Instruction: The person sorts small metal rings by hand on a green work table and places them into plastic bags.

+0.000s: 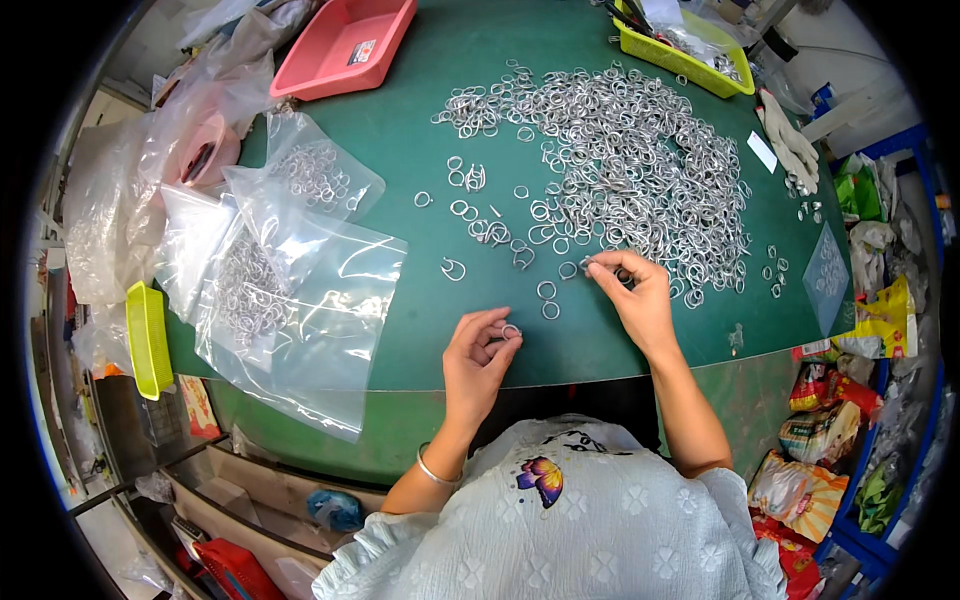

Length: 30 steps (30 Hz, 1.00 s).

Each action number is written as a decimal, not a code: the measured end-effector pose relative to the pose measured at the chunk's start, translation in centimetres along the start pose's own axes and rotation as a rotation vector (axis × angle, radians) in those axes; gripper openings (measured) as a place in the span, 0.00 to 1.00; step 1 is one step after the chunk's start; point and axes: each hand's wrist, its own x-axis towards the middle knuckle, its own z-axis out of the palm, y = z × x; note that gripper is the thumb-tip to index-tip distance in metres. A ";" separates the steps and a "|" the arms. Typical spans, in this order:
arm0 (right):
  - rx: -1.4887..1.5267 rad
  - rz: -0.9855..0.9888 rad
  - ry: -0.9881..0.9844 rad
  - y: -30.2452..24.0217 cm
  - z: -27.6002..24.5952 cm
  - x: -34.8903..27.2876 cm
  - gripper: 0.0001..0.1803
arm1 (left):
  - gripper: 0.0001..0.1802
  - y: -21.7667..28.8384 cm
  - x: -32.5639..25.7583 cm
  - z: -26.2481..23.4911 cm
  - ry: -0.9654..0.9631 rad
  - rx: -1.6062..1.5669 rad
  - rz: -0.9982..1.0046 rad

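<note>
Before the ring pile [650, 170], the left hand [477, 362] pinched a metal ring [511, 325] between fingers [504, 350], the right hand [638, 298] a small piece [586, 262]; the ring seemed light, stiff, best gripped by its band

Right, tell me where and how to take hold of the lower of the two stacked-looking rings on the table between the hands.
Pinch the lower ring by the near part of its band, coming from the person's side. It appears to lie flat, and the upper ring sits close at its far side, so the near edge looks freest.
</note>
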 end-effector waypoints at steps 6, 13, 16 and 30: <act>0.589 0.300 -0.271 -0.6 1.0 -1.3 0.10 | 0.16 0.3 0.2 0.8 -0.077 -0.177 -0.119; 0.399 0.272 -0.282 -0.4 2.6 -2.8 0.09 | 0.17 1.0 0.6 1.5 -0.060 -0.470 -0.349; 0.125 0.050 -0.277 -0.2 2.8 -2.7 0.08 | 0.18 0.7 0.9 1.0 -0.082 -0.671 -0.493; -0.729 -0.539 0.133 1.6 3.5 2.4 0.05 | 0.29 2.7 0.8 0.6 -0.139 -1.136 -0.477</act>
